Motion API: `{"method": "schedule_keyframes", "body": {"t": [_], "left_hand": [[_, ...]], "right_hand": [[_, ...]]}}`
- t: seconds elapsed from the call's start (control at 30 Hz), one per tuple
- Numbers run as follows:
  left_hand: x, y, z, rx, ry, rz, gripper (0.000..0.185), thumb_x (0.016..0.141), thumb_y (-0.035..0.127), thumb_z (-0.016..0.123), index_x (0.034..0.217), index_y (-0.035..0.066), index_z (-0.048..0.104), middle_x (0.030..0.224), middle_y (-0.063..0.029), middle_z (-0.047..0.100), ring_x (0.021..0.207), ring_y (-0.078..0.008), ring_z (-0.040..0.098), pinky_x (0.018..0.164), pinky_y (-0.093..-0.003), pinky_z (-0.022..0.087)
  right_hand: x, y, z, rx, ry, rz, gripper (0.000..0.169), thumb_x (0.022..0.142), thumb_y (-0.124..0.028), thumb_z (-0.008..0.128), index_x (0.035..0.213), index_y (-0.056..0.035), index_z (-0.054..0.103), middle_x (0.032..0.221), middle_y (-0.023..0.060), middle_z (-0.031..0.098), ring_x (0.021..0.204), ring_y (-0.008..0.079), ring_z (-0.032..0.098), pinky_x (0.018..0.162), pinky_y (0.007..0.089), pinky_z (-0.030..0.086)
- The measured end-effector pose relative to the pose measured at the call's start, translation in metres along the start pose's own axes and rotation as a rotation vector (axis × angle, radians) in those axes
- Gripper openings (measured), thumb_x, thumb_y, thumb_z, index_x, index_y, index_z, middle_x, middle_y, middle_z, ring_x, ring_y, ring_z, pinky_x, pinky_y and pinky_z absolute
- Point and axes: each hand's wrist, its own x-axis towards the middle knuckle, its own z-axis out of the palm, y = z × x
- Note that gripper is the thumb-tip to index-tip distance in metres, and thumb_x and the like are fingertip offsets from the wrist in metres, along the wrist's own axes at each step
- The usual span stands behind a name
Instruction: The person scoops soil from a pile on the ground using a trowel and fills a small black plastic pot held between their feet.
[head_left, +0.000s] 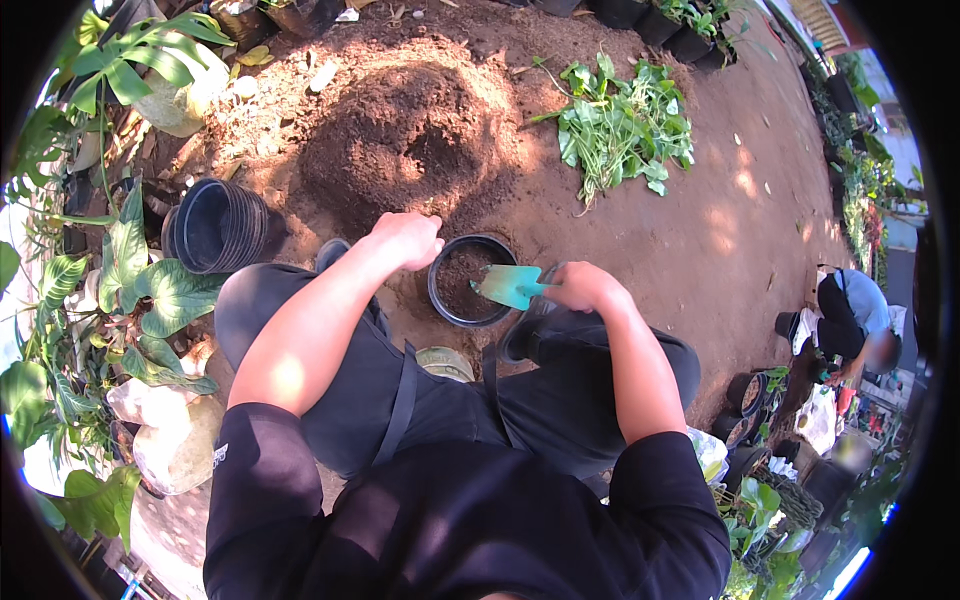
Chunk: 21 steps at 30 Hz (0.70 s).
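A round black plastic plant pot (472, 319) with dark soil in it stands on the ground between my feet. My right hand (576, 286) is closed on the handle of a green hand trowel (511, 286), whose blade lies over the pot's right side, with its tip above the soil. My left hand (409, 240) is at the pot's upper left rim, fingers curled; whether it grips anything is hidden. Just beyond it rises a mound of loose brown soil (405, 142) with a hollow in it. A heap of leafy green cuttings (619, 124) lies on the ground at the upper right.
Nested black pots (225, 225) stand left of my knee, near large-leaved plants (176, 296) and pale rocks (176, 442). More potted plants (686, 26) line the top edge. At the far right another person (859, 307) bends over beside pots (746, 394) and a white bag (817, 420).
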Motion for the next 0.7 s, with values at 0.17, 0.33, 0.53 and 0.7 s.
{"method": "schedule_keyframes", "body": {"t": [0.17, 0.33, 0.53, 0.7], "left_hand": [[-0.003, 0.009, -0.001, 0.075, 0.012, 0.052, 0.034, 0.085, 0.032, 0.046, 0.102, 0.003, 0.052, 0.087, -0.017, 0.062, 0.087, -0.0329, 0.059, 0.074, -0.0453, 0.045], [-0.011, 0.024, 0.005, 0.13, -0.09, 0.194, 0.034, 0.084, 0.033, 0.048, 0.101, 0.004, 0.055, 0.086, -0.0152, 0.063, 0.087, -0.0298, 0.06, 0.074, -0.0441, 0.043], [-0.004, 0.023, 0.008, 0.142, -0.025, 0.222, 0.032, 0.083, 0.032, 0.05, 0.099, 0.005, 0.056, 0.085, -0.0129, 0.063, 0.087, -0.0274, 0.059, 0.078, -0.0422, 0.039], [0.005, 0.024, 0.003, 0.183, 0.031, 0.16, 0.031, 0.081, 0.031, 0.052, 0.097, 0.005, 0.057, 0.09, -0.0115, 0.062, 0.088, -0.0246, 0.057, 0.077, -0.0407, 0.038]], "right_hand": [[-0.017, 0.007, -0.034, 0.133, 0.128, 0.032, 0.033, 0.08, -0.034, 0.057, 0.093, -0.0047, 0.064, 0.072, 0.0174, 0.062, 0.063, 0.0273, 0.061, 0.063, 0.0379, 0.047], [0.013, 0.008, -0.037, 0.023, 0.383, 0.013, 0.033, 0.081, -0.036, 0.054, 0.099, -0.0095, 0.063, 0.088, 0.0182, 0.062, 0.085, 0.0323, 0.06, 0.076, 0.0416, 0.046], [0.048, -0.04, -0.042, 0.012, 0.54, 0.097, 0.03, 0.083, -0.036, 0.051, 0.095, -0.0094, 0.06, 0.085, 0.0159, 0.063, 0.084, 0.0335, 0.06, 0.075, 0.0449, 0.047], [0.083, -0.058, -0.047, 0.021, 0.655, 0.146, 0.026, 0.082, -0.029, 0.052, 0.093, -0.0062, 0.054, 0.085, 0.0177, 0.062, 0.083, 0.0345, 0.06, 0.072, 0.0447, 0.048]]}}
